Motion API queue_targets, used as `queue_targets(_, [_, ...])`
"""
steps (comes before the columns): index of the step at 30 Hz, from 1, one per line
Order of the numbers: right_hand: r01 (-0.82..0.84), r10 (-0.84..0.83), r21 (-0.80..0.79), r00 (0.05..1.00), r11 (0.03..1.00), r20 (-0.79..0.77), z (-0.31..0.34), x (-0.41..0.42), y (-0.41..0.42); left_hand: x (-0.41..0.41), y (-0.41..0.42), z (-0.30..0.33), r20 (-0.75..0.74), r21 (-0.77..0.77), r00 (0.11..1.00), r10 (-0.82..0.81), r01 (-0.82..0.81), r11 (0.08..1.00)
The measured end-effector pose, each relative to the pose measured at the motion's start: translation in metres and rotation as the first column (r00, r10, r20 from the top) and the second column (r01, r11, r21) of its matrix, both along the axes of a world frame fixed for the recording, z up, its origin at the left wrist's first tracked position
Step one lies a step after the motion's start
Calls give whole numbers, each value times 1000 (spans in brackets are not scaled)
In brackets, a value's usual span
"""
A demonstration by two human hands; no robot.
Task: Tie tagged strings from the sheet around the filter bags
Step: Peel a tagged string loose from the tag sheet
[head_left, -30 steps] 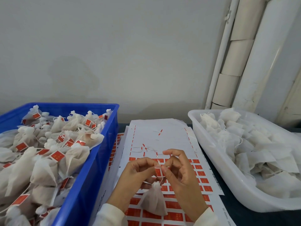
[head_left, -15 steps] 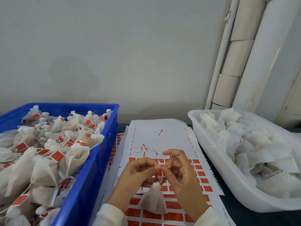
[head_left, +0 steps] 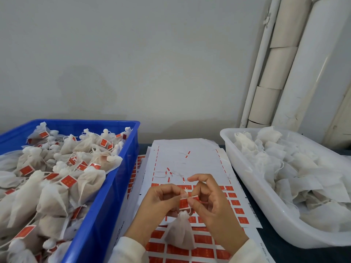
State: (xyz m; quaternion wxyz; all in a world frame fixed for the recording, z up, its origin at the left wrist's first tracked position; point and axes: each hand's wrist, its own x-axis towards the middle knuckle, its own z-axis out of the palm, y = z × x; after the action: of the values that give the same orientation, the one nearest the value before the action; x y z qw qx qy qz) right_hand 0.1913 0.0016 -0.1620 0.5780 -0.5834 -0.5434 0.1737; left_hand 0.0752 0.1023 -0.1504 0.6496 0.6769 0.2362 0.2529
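Plain grey wall backs a dark bench. Left hand (head_left: 161, 202) and right hand (head_left: 210, 204) each pinch the tagged string (head_left: 187, 201), fingers curled, above the sheet (head_left: 190, 154). One filter bag (head_left: 179, 232) dangles just beneath them. Uneven pulling could slip the knot. Blue crate (head_left: 106, 205) sits left, white tub (head_left: 252, 186) right.

Little shift. Right hand (head_left: 212, 205) draws the white string (head_left: 192, 196) out sideways from the left hand (head_left: 161, 202); a short taut length now shows between fingertips. Filter bag (head_left: 180, 232) hangs as before, barely swung.
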Motion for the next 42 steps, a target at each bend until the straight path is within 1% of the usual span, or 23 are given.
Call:
queue_targets(5, [24,-21,-34,995,999,97,1,1,0,0,1,-2,-10,58,1000,12,-11,998])
queue_targets(11, [86,-83,-24,991,996,108,2,4,0,0,-2,-1,13,74,1000,-9,8,997])
queue_targets(15, [146,-141,-12,970,989,197,-2,8,0,1,-3,-3,6,126,1000,-17,16,992])
queue_targets(19, [231,-210,-34,929,972,304,-6,9,0,2,-3,-5,-9,154,1000,15,-13,988])
queue_targets(21, [256,-223,-65,920,964,321,-5,8,0,2,-3,-6,-14,158,999,30,-28,987])
queue_targets(23, [261,-225,-100,933,960,280,-3,9,0,2,-2,-7,-22,155,999,42,-38,987])
queue_targets(26, [231,-214,-141,969,963,127,1,11,1,1,-3,-6,-33,156,999,32,-26,987])
queue_targets(30, [124,-151,-260,985,958,-86,5,11,2,1,-4,-5,-42,156,999,9,-3,988])
queue_targets(32, [57,-109,-278,978,959,-176,5,10,2,2,-4,-5,-51,142,999,13,-6,990])
queue_targets(34, [30,-91,-272,972,962,-216,6,10,1,2,-4,-4,-61,127,998,13,-6,992])
queue_targets(37, [44,-105,-238,963,970,-249,8,9,0,1,-3,-7,-62,88,998,27,-22,996])
queue_targets(39, [68,-120,-220,966,973,-231,9,9,-1,1,-4,-9,-59,71,997,53,-48,996])
queue_targets(42, [84,-118,-182,976,980,-184,10,7,-2,3,-10,-10,-73,61,987,144,-139,988])
